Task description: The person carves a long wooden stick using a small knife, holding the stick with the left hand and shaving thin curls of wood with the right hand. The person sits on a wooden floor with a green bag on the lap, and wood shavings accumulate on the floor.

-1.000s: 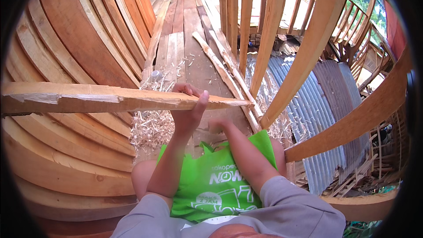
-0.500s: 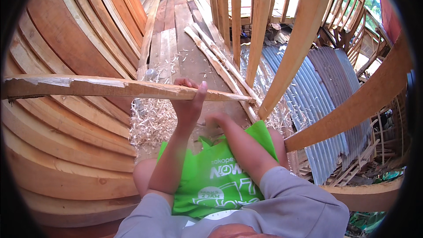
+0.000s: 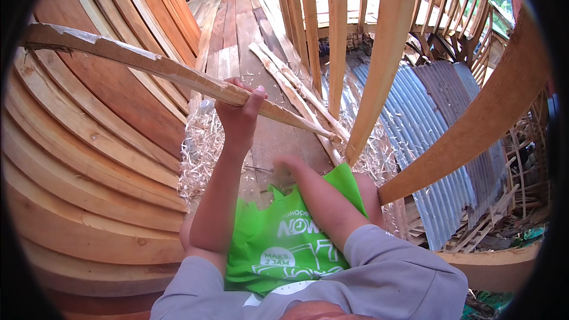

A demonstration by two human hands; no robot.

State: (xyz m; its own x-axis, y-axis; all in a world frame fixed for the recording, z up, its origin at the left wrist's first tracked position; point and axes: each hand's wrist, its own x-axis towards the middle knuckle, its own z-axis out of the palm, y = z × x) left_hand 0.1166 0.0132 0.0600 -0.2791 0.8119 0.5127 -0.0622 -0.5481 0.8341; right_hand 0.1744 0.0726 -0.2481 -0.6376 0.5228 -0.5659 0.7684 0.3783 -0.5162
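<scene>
My left hand point(image 3: 238, 120) is closed round a long, rough wooden stick point(image 3: 178, 73), its thumb along the top. The stick slants from the upper left down to the right, with pale, freshly cut patches on its upper edge. Its right end is near two peeled sticks point(image 3: 287, 83) lying on the plank floor. Close to my lap, my right hand point(image 3: 288, 166) is curled and partly blurred. A thin blade-like tool point(image 3: 257, 169) juts leftward from it; the handle is hidden. A green bag point(image 3: 246, 231) is spread over my lap.
Wood shavings point(image 3: 201, 163) are heaped on the plank floor point(image 3: 242, 35). Curved stacked boards point(image 3: 95, 201) form a wall at my left. Upright wooden posts point(image 3: 384, 53) stand at my right, above corrugated metal sheets point(image 3: 415, 142). A clear bottle-like thing point(image 3: 205, 105) stands among the shavings.
The stick's left end has risen, so it now slants more steeply. My left hand has moved slightly left and up. The thin tool by my right hand now shows more plainly.
</scene>
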